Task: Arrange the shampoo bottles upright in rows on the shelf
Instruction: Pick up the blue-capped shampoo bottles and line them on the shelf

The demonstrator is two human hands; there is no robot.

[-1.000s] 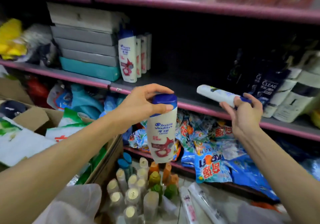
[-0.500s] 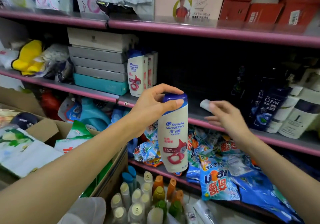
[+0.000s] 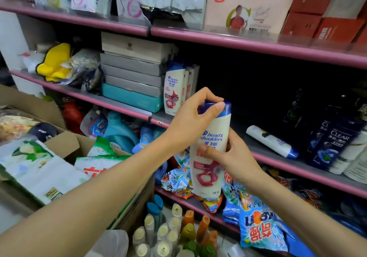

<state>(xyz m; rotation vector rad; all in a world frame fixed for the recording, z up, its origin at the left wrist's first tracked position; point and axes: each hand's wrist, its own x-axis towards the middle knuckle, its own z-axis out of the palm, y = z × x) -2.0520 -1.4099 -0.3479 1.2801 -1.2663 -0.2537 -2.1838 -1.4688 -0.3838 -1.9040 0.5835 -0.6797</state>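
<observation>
A white Head & Shoulders shampoo bottle [image 3: 210, 157] with a blue cap hangs upright in front of the middle shelf [image 3: 278, 157]. My left hand [image 3: 190, 121] grips its cap from above. My right hand [image 3: 228, 153] holds the bottle's middle, thumb on the label. A row of matching white bottles [image 3: 174, 92] stands upright on the shelf beside stacked boxes. One white bottle [image 3: 272, 140] with a blue cap lies flat on the shelf to the right.
Dark CLEAR bottles [image 3: 333, 139] and white bottles stand at the shelf's right end. Grey and teal boxes [image 3: 131, 78] are stacked at left. Detergent bags [image 3: 260, 223] fill the lower shelf. Small capped bottles [image 3: 168, 235] stand on the floor beside a cardboard box [image 3: 65, 145].
My right hand has left the white bottle lying flat on the shelf and come back onto the bottle held by my left hand. The view has tilted upward.
</observation>
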